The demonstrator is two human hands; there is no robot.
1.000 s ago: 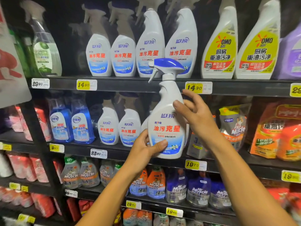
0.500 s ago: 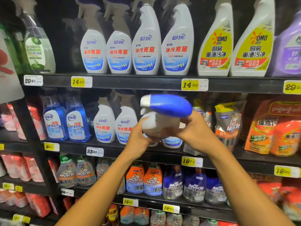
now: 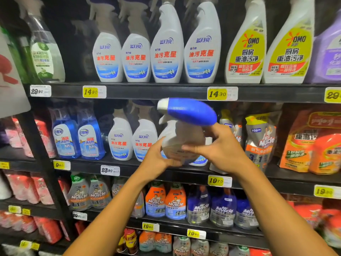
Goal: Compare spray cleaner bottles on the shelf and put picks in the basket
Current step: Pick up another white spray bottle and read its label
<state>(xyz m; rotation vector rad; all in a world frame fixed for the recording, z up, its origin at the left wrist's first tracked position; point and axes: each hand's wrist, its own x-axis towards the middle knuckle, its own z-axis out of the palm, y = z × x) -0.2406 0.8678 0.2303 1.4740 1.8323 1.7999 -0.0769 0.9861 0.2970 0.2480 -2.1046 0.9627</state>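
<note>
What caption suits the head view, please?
Both hands tilt a white spray bottle with blue trigger head before stocked black store shelves.

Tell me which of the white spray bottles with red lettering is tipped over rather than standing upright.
The held bottle, between the left hand and right hand: it leans toward the camera, blue trigger head foremost, while the others stand upright on the shelves.
</note>
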